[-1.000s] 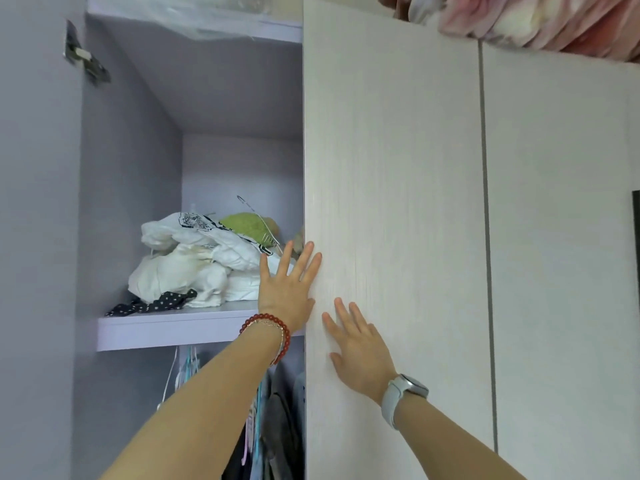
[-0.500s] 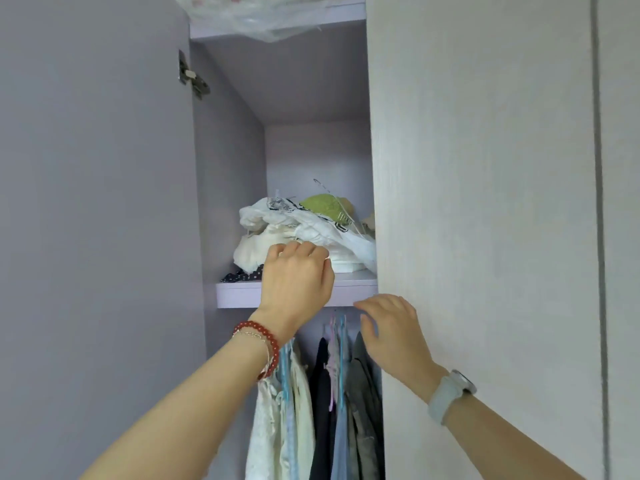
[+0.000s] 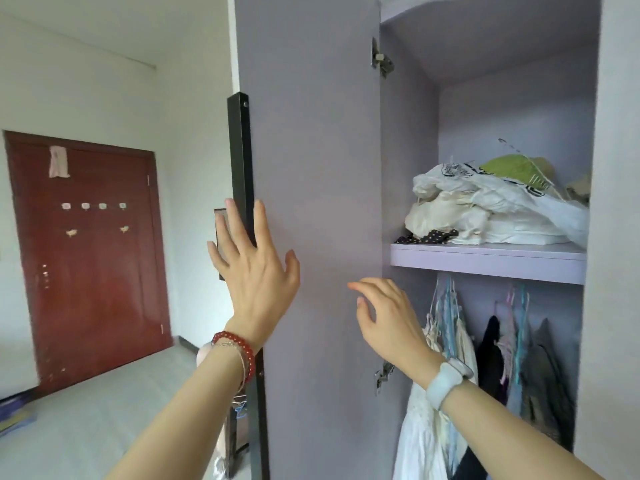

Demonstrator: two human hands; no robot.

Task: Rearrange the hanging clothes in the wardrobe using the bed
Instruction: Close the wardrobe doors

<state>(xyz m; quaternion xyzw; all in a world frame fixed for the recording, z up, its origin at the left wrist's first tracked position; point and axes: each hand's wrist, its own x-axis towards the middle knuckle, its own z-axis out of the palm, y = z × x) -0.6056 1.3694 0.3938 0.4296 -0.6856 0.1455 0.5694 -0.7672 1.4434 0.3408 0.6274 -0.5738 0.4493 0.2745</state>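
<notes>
The wardrobe stands open, its lilac left door (image 3: 318,202) swung out wide. My left hand (image 3: 254,271), with a red bead bracelet, is spread flat with straight fingers at the door's outer edge. My right hand (image 3: 388,320), wearing a pale watch, hovers with loosely bent fingers near the door's inner face and holds nothing. Hanging clothes (image 3: 485,368) in white, pale blue, black and grey fill the space under the shelf (image 3: 485,263). No bed is in view.
A heap of white bags and cloth with a green item (image 3: 498,206) lies on the shelf. A black upright frame (image 3: 242,202) stands just behind the door edge. A red room door (image 3: 90,254) is at the left, with grey floor (image 3: 104,410) before it.
The view has swung left and the wardrobe door is now wide open. My left hand left the shelf pile and moved to the door's edge; my right hand came off the right door.
</notes>
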